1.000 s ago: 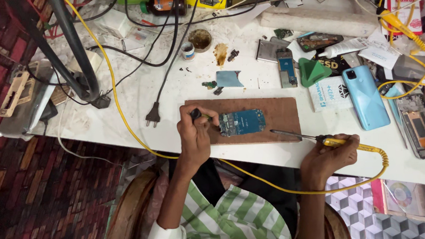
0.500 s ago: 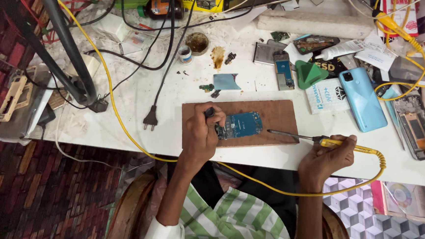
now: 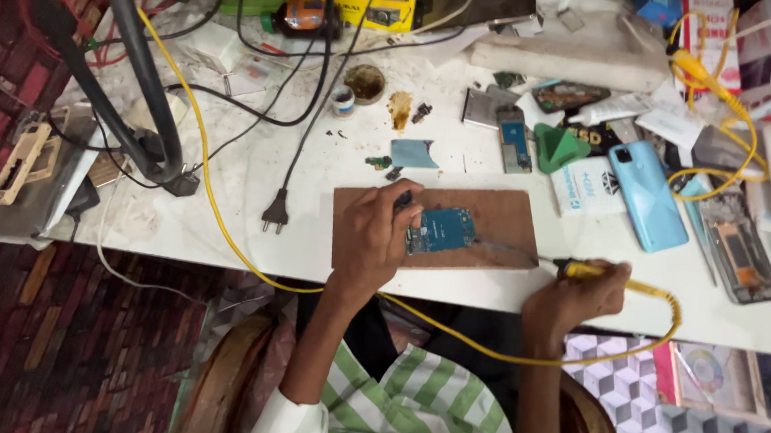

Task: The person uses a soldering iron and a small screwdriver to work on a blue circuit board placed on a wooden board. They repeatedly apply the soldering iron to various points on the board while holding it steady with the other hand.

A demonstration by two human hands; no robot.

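A blue circuit board (image 3: 444, 229) lies on a brown wooden board (image 3: 502, 218) at the table's near edge. My left hand (image 3: 371, 237) rests on the wooden board and holds a small dark tool against the circuit board's left side. My right hand (image 3: 578, 298) grips the yellow handle of a soldering iron (image 3: 531, 258); its thin metal tip points left and ends beside the circuit board's right edge. A yellow cable (image 3: 590, 347) loops from the handle under my arms.
A light blue phone (image 3: 647, 193), an opened phone body (image 3: 742, 248), a green triangular pick (image 3: 560, 146), a small circuit strip (image 3: 513, 137) and a black plug (image 3: 275, 216) lie around. A dark lamp stand (image 3: 151, 97) rises at left.
My left hand has slid right along the wooden board onto the circuit board's left edge. The soldering iron's tip has come a little closer to the board.
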